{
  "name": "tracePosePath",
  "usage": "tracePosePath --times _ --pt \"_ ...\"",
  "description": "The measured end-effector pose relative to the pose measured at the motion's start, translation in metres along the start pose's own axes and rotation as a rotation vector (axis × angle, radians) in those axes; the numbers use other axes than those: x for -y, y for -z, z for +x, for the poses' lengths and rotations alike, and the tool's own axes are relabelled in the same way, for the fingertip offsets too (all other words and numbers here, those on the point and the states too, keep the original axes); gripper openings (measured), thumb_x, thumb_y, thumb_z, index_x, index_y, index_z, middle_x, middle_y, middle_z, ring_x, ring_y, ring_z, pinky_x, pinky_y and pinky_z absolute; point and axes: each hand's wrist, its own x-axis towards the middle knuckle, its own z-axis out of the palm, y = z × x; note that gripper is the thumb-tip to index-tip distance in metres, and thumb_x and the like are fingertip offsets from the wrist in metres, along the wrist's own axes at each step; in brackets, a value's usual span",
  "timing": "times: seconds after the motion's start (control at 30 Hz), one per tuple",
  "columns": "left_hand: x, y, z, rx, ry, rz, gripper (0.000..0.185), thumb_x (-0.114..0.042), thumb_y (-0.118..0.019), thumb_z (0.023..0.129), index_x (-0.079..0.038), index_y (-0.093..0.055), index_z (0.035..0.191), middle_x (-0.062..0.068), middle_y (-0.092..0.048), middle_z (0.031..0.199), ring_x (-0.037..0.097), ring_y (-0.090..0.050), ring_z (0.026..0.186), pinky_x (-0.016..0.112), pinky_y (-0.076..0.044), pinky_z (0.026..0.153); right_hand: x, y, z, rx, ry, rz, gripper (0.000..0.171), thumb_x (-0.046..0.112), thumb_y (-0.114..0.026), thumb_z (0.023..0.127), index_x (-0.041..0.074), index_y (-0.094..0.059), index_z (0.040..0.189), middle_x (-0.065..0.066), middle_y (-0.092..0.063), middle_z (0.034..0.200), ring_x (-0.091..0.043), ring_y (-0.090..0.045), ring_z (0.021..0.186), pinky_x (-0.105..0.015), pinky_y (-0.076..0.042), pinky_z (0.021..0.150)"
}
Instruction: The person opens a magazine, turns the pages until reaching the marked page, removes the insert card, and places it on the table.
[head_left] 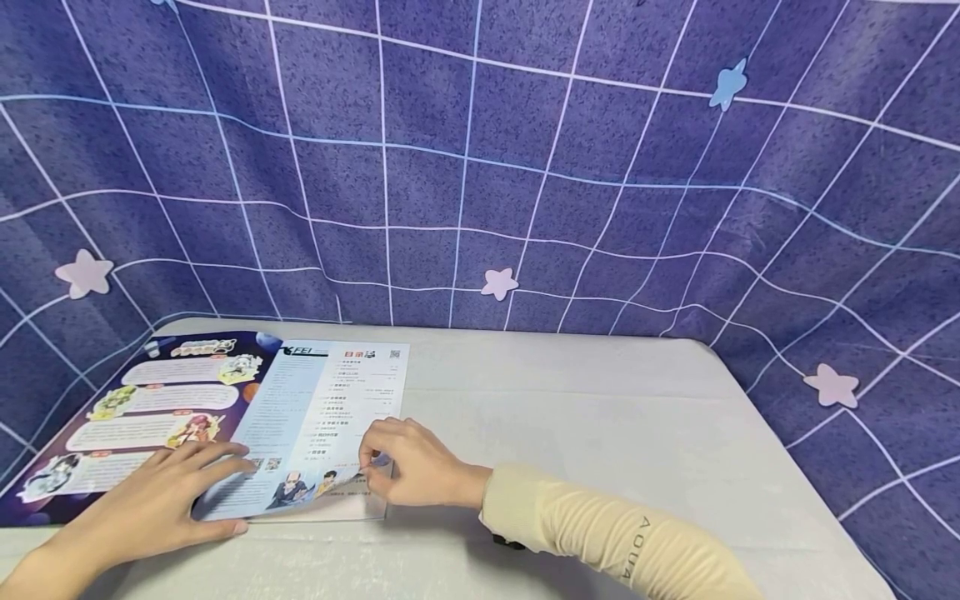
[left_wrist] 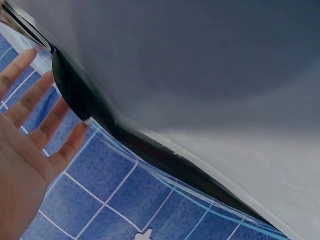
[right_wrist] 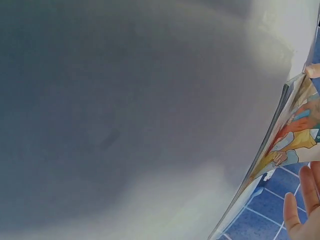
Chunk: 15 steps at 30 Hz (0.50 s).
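Note:
An open magazine (head_left: 352, 392) lies at the left of the table, a dark purple page with cartoon figures on one side and a pale blue contents page on the other. My left hand (head_left: 161, 492) rests across its lower middle, fingers spread. Near the lower right corner, my right hand (head_left: 416, 467) pinches the contents page between thumb and fingers; the page's bottom edge curls up there. In the right wrist view, the colourful underside (right_wrist: 295, 137) of the raised page shows beside the fingers. The left wrist view has my spread fingers (left_wrist: 37, 100) beside the magazine's dark edge (left_wrist: 75, 90).
A pale cloth covers the table (head_left: 570, 417), stretching to the right of the magazine. Behind it hangs a purple-blue curtain (head_left: 420, 192) with grid lines and stars. A small dark object (head_left: 508, 542) shows beneath my right cuff.

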Motion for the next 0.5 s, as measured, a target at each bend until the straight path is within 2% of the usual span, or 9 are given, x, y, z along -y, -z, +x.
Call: tracePosePath --times 0.27,0.5 --pt "0.0003 0.0012 0.0004 0.004 0.001 -0.016 0.056 -0.065 -0.068 0.062 -0.03 -0.064 0.106 -0.004 -0.06 0.112 0.028 -0.053 0.104 0.056 -0.041 0.075 -0.0003 0.0028 0.0011 -0.026 0.003 0.004 0.012 0.015 -0.062 0.074 0.02 -0.057 0.083 0.014 -0.058 0.083 -0.003 -0.056 0.079 -0.005 -0.034 0.074" --pt "0.0028 0.0015 0.0009 -0.02 -0.015 -0.032 0.049 -0.058 -0.071 0.065 -0.027 -0.065 0.103 -0.006 -0.061 0.107 0.025 -0.055 0.102 0.053 -0.042 0.076 -0.0008 0.0056 -0.0002 -0.013 0.005 0.001 0.012 0.017 -0.062 0.076 0.02 -0.058 0.087 0.014 -0.059 0.086 -0.002 -0.056 0.082 -0.005 -0.033 0.073"
